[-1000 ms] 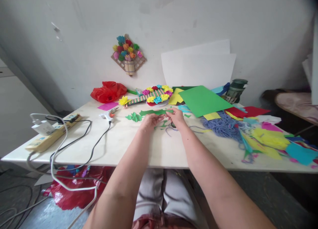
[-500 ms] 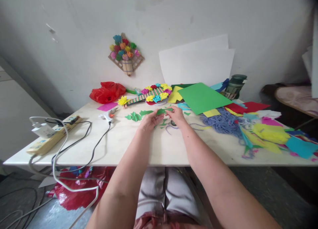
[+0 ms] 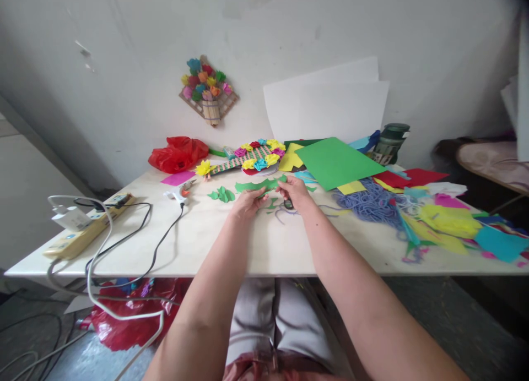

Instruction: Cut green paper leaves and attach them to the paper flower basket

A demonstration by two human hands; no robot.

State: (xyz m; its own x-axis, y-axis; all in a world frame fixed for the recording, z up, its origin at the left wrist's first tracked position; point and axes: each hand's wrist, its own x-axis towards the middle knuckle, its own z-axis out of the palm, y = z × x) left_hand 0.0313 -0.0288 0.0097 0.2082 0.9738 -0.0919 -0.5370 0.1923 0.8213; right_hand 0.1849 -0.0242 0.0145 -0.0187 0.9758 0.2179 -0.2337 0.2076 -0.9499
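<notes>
**Both hands pinch a green paper strip over the worktop**

The left hand (image 3: 248,201) and the right hand (image 3: 294,190) meet above the middle of the pale worktop (image 3: 264,249), each with fingers closed on a jagged green paper strip (image 3: 257,185). The strip runs between them and juts out to the left past the left hand, held just off the surface. Small green offcuts (image 3: 273,206) lie under the hands, and a folded green leaf shape (image 3: 222,194) rests just to the left of the strip.

Containers are few. A dark green jar (image 3: 392,140) stands at the back against the wall, behind a large green sheet (image 3: 334,162); what it holds cannot be made out. A red plastic bag (image 3: 178,153) sits crumpled at the back left, contents hidden. On the wall hangs a woven basket plaque (image 3: 210,90) filled with paper flowers in many colours. A second flat woven piece (image 3: 248,159) lies on the worktop behind the hands, edged with yellow, pink and blue paper flowers.

A glue gun (image 3: 182,192) lies left of the hands, its black cord running to a power strip (image 3: 85,229) near the left edge. To the right are a tangle of blue yarn (image 3: 374,202) and loose coloured paper scraps (image 3: 450,224). White sheets (image 3: 326,108) lean on the wall.
</notes>
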